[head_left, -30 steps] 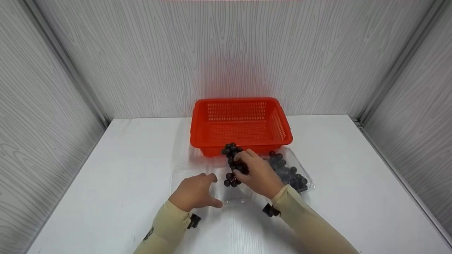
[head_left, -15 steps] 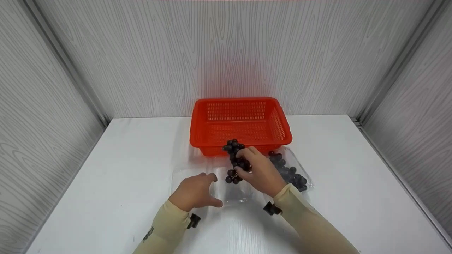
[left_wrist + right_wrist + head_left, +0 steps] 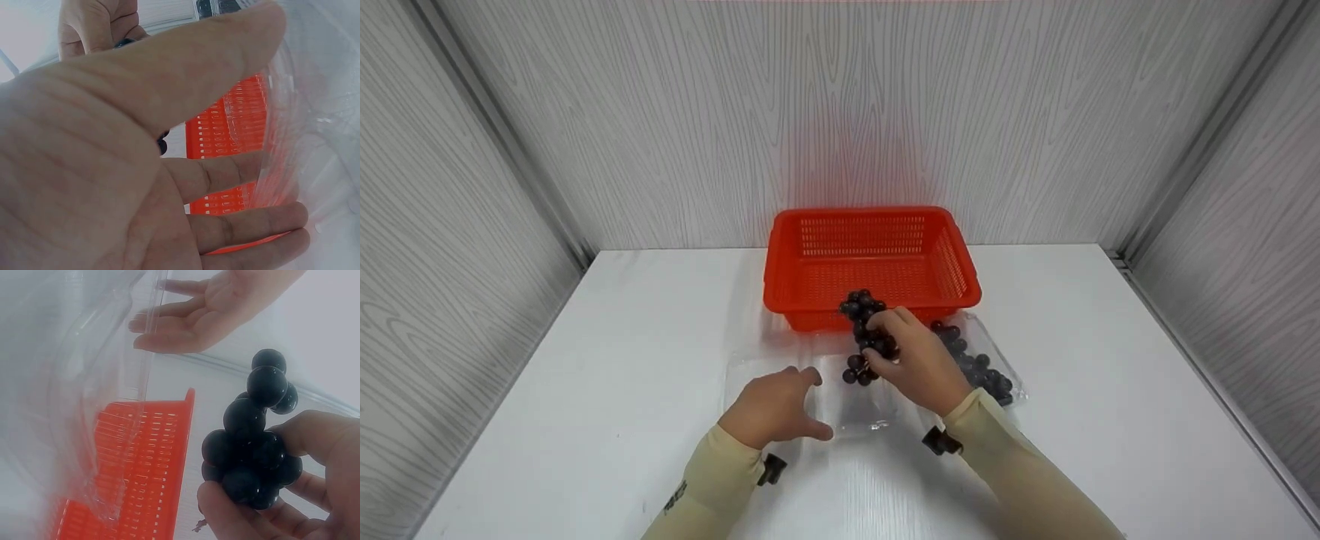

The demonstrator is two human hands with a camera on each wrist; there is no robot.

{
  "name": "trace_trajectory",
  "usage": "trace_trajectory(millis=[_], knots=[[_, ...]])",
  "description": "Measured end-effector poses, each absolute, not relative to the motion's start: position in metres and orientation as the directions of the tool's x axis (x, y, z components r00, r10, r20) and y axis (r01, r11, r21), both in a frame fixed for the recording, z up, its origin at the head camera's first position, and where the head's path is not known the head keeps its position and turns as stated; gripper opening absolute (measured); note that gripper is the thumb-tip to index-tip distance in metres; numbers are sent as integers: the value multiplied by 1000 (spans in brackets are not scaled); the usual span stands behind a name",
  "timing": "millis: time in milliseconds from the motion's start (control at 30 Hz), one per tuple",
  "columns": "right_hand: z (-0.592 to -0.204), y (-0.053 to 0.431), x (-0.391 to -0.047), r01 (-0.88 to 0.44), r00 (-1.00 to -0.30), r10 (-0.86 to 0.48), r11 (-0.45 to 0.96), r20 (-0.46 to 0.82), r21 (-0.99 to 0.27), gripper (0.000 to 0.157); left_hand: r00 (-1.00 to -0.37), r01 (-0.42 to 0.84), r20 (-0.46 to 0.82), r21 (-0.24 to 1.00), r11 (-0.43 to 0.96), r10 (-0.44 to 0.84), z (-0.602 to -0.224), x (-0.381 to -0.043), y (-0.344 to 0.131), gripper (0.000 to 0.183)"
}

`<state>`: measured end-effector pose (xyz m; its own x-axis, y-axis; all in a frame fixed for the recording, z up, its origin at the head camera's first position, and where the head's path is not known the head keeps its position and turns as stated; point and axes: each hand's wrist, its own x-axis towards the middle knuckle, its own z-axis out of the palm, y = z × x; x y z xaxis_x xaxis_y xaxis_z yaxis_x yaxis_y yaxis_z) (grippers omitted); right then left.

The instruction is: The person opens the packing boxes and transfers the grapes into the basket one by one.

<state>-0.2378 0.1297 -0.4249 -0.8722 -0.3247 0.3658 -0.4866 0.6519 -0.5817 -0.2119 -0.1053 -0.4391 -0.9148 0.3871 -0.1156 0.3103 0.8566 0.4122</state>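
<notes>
My right hand (image 3: 919, 367) pinches a bunch of dark grapes (image 3: 864, 324) between thumb and fingers. The upper end of the bunch overlaps the front rim of the red basket (image 3: 777, 270); a few grapes dangle below the thumb. In the right wrist view the round, glossy grapes (image 3: 243, 484) show close up. My left hand (image 3: 772, 409) rests at the clear plastic container (image 3: 859, 412), thumb and fingers apart and fairly straight. Its fingertips reach the clear plastic wall (image 3: 281, 129) in the left wrist view. More grapes (image 3: 986, 379) lie in clear plastic on the right, partly behind my right hand.
The slotted red basket stands at the back of the white table (image 3: 585, 375), against a pale wood-grain panel (image 3: 660, 135). Side panels enclose the table left and right. The clear plastic spreads in front of the basket, beneath both hands.
My right hand has moved slightly away from me and to the right with the bunch of grapes, toward the basket rim. The left hand stays in place.
</notes>
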Motion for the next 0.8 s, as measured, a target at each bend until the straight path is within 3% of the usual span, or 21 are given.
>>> trace_trajectory(millis=[800], knots=[[-419, 133, -238, -505, -860, -330, 651, 389, -567, 25, -917, 306, -124, 387, 870, 378, -436, -211, -105, 71]])
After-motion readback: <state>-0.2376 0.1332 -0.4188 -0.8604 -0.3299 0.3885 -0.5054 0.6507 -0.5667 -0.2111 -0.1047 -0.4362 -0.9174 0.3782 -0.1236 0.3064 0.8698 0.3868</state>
